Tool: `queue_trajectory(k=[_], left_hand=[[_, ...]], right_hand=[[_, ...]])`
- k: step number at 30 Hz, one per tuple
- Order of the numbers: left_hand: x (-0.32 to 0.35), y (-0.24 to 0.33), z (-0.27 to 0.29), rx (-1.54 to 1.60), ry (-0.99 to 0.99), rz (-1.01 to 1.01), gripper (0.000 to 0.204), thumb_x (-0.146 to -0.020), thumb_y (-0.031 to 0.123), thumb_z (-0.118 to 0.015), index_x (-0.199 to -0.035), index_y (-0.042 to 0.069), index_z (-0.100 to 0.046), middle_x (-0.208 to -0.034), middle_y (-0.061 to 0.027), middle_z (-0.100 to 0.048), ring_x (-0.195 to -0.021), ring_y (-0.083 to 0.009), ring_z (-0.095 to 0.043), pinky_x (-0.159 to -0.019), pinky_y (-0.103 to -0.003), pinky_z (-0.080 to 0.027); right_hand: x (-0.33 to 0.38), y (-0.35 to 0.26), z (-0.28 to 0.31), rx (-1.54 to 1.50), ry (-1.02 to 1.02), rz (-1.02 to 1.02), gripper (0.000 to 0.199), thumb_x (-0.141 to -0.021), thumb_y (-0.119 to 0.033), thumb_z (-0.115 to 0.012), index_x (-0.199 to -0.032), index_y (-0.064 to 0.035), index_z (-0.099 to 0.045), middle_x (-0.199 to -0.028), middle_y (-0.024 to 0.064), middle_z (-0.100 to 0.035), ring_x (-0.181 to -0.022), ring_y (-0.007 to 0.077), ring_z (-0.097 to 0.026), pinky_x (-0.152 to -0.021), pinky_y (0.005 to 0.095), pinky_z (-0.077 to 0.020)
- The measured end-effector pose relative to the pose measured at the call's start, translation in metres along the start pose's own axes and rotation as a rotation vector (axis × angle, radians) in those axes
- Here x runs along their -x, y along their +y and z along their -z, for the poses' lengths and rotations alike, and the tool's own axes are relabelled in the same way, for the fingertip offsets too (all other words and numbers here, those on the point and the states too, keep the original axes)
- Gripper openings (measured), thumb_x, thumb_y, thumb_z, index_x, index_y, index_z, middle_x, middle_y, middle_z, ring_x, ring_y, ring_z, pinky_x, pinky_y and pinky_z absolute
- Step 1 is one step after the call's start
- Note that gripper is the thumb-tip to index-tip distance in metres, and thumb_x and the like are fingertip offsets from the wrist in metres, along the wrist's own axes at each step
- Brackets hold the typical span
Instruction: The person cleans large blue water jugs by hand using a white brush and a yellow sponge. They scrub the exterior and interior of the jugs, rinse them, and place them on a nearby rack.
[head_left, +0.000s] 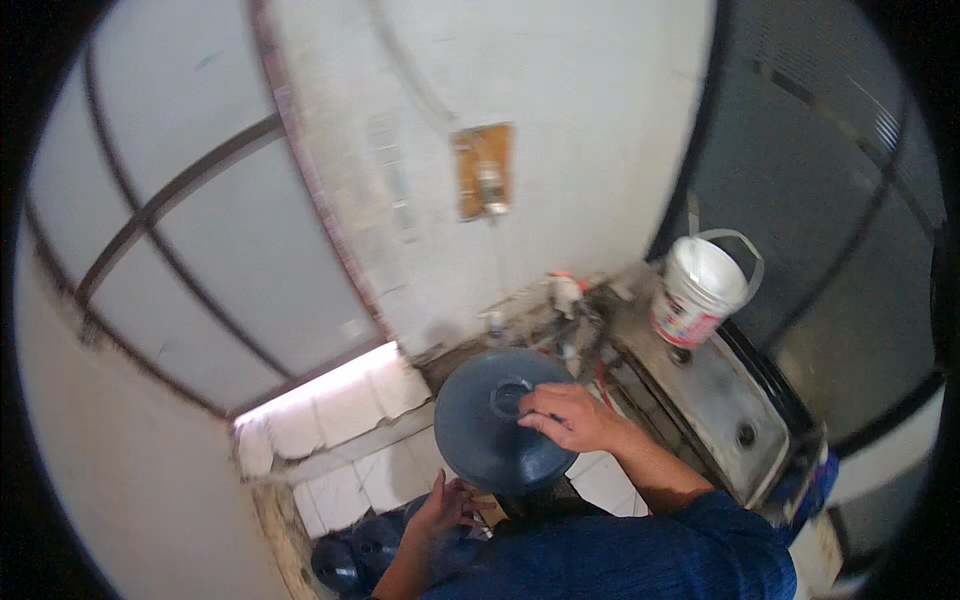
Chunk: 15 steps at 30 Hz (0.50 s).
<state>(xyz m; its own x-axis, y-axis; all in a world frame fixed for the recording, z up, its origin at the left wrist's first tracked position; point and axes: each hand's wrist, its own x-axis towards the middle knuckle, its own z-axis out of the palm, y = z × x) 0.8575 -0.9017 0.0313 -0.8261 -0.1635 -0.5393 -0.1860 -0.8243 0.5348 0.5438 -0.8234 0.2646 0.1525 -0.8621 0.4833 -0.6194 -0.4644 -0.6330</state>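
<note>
A large translucent blue-grey water jug [478, 435] stands before me, seen from above, its round shoulder and neck facing up. My right hand [565, 415] reaches over from the right, its fingers closed at the edge of the jug's neck. Below the jug's left side is my left hand [450, 508], fingers spread and holding nothing visible. Dark blue jugs [345, 562] lie low at the left, beside my left forearm. The lower body of the nearer jug is hidden beneath its shoulder.
A metal sink [715, 410] runs along the right, with a white bucket [700, 290] at its far end. Behind stands a wall [590, 120] with a wooden board and fitting [487, 175]. A framed grey door [250, 260] is at the left.
</note>
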Motion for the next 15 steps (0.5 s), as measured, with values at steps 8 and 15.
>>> queue_trajectory(k=[8,15], left_hand=[[-0.183,0.025,-0.193,-0.292,-0.295,0.241,0.106,-0.091,0.089,-0.022,-0.165,0.015,-0.001,-0.158,-0.0249,-0.038,-0.138,-0.0467,-0.049,-0.104,-0.076,-0.039],[-0.377,-0.054,-0.337,-0.331,-0.494,0.183,0.105,-0.091,0.087,-0.031,-0.165,0.018,-0.005,-0.169,-0.0152,-0.02,-0.15,-0.0464,-0.028,-0.105,-0.078,-0.035]], right_hand=[[0.201,-0.035,0.141,0.371,0.578,-0.315,0.014,-0.093,-0.009,-0.071,-0.104,-0.0007,-0.067,-0.083,0.0143,-0.061,-0.072,0.032,-0.06,-0.065,0.0403,-0.0479],[0.343,-0.007,0.22,0.625,0.719,-0.437,0.013,-0.09,-0.004,-0.072,-0.102,-0.0004,-0.068,-0.085,0.0157,-0.061,-0.074,0.0335,-0.059,-0.067,0.0412,-0.0488]])
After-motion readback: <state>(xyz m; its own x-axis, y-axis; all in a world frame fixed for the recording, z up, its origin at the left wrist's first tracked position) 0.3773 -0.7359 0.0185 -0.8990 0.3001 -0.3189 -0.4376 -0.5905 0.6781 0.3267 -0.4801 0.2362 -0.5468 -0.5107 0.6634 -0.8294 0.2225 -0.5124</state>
